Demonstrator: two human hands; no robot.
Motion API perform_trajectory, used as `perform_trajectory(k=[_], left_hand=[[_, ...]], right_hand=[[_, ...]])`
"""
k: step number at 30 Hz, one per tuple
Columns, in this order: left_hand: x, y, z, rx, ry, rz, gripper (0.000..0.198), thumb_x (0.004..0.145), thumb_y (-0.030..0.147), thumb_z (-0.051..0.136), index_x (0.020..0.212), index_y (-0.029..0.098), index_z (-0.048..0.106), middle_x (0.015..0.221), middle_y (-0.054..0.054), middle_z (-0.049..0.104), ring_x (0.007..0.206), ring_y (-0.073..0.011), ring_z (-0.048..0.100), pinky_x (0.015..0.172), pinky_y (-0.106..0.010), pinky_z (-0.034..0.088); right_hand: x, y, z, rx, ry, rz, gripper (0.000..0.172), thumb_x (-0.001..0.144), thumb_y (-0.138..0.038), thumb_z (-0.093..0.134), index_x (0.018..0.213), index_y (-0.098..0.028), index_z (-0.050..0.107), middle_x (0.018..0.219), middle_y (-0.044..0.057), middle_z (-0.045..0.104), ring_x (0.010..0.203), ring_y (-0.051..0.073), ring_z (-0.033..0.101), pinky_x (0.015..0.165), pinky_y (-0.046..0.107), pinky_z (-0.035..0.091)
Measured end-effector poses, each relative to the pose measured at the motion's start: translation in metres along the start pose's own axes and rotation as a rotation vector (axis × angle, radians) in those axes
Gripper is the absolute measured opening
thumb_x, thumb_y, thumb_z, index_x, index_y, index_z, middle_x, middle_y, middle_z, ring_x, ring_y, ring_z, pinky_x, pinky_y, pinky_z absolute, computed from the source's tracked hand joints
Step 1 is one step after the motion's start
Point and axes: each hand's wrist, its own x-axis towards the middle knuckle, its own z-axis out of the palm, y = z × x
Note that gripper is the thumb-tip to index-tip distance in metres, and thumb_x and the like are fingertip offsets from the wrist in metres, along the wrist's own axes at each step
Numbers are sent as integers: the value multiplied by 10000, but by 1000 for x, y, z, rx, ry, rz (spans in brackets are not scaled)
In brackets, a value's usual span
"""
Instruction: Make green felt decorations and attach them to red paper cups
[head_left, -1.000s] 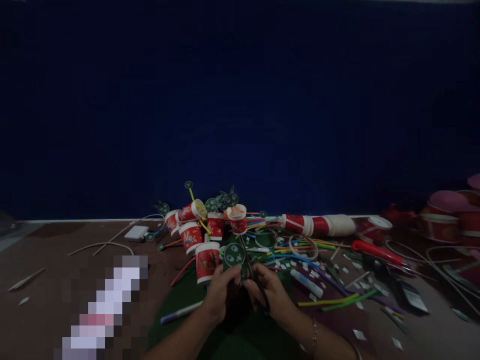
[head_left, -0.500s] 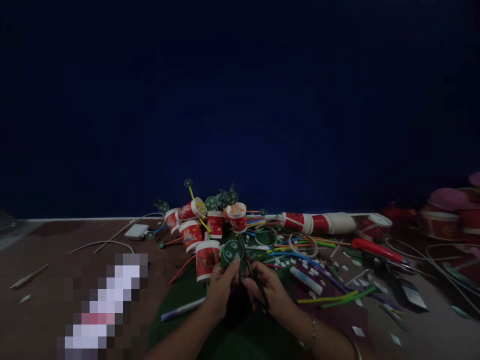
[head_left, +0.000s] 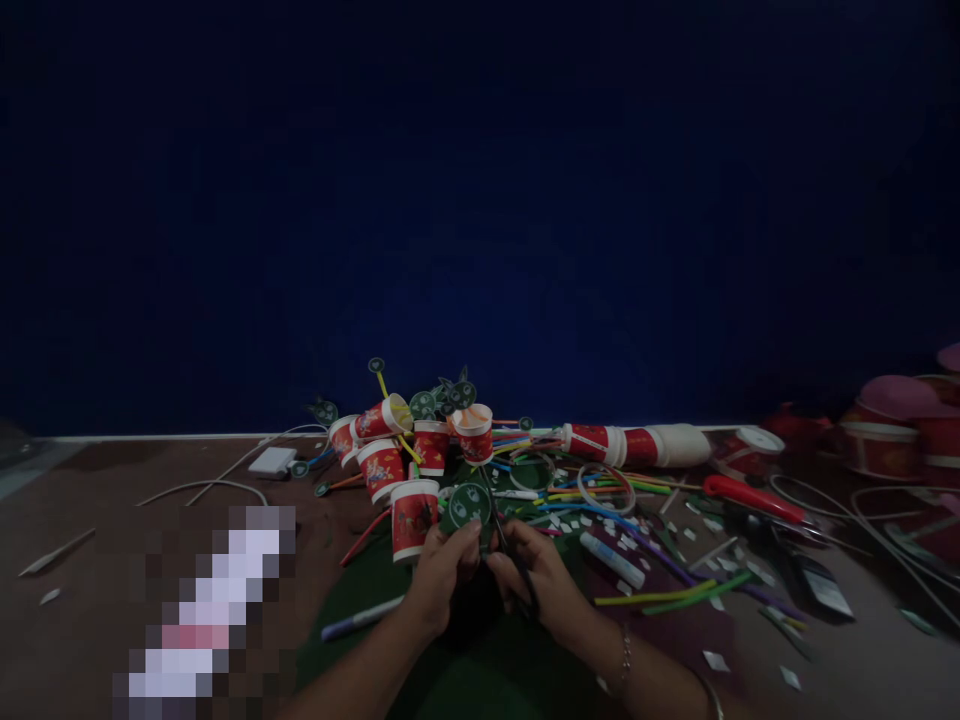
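Between thumb and fingers, my left hand [head_left: 442,570] pinches a dark green paper piece [head_left: 469,505] with a pale drawn circle on it. My right hand [head_left: 540,580] is closed around the handles of a pair of scissors [head_left: 496,515], whose blades point away from me along the paper's right edge. Just beyond my left hand stands a red paper cup [head_left: 415,520] with a white rim. A marker [head_left: 362,618] lies under my left forearm. To the right of my right hand is a glue stick [head_left: 612,560].
Several red cups [head_left: 381,470] cluster behind my hands, some with pipe cleaners. More stacked cups [head_left: 630,446] lie at the back. Paper scraps, a tape ring [head_left: 606,490], coloured pipe cleaners [head_left: 697,592] and a red-handled tool [head_left: 754,498] cover the right side. A white box [head_left: 273,461] sits left.
The green paper has turned slightly and shifted a little right, toward the scissors. Both hands stay in nearly the same place; the cups have not moved.
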Motion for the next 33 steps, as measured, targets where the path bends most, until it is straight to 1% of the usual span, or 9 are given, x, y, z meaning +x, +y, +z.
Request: perform_trajectory(k=[7,11,14,16,19,21,24,29,33], left_hand=[[3,-4,-5,7,2,-5,490,614,438,683,412,193,309,381,90,238,388,-38,190,390,-213,133],[3,-4,-6,-31,41,-5,510,589,433,703,403,197,291,379,97,219,386,-33,176,383,-208,142],[2,-4,-4,-26,75,21,537,581,459,711,385,193,287,365,94,235,379,-31,195,378,-201,166],[1,-4,0,-17,102,30,488,551,465,736,411,176,369,373,87,302,379,-35,251,381,-191,206],[-3,-3,7,-11,146,20,380,510,447,770,553,159,527,437,68,445,411,-58,375,406,-187,287],[-4,-3,8,-14,170,19,372,507,444,773,579,157,547,450,64,470,429,-67,409,421,-189,318],[-4,-4,7,-38,194,13,367,504,423,777,566,157,532,433,75,446,426,-60,396,426,-183,320],[-4,-1,4,-26,129,-46,387,513,380,769,468,164,451,384,85,380,392,-46,330,398,-181,270],[-5,2,5,-41,73,-95,414,514,382,759,430,169,415,369,86,350,383,-42,301,387,-185,244]], right_hand=[[2,5,-2,7,4,11,376,662,-431,720,755,-169,467,453,-104,451,345,36,371,338,148,297],[3,7,-4,-2,-3,24,379,665,-435,715,764,-169,464,440,-106,445,343,36,364,336,148,306],[2,5,-2,2,13,33,435,641,-458,723,801,-182,428,457,-112,456,345,34,361,335,146,318],[2,3,0,3,28,31,479,643,-465,719,856,-203,378,454,-122,468,343,40,370,335,144,325],[2,4,2,6,39,39,538,652,-466,714,908,-227,306,434,-136,477,326,50,380,328,145,327],[2,6,2,11,38,42,583,637,-451,730,946,-229,288,447,-135,492,324,52,387,326,146,331],[2,10,0,1,20,42,651,639,-427,739,1049,-214,281,478,-121,513,343,58,413,336,151,344],[0,9,-1,-15,12,22,668,684,-437,706,1145,-192,289,507,-105,513,374,58,433,378,167,368],[0,7,-1,-14,11,14,645,708,-448,684,1155,-186,300,495,-110,498,361,47,393,381,168,361]])
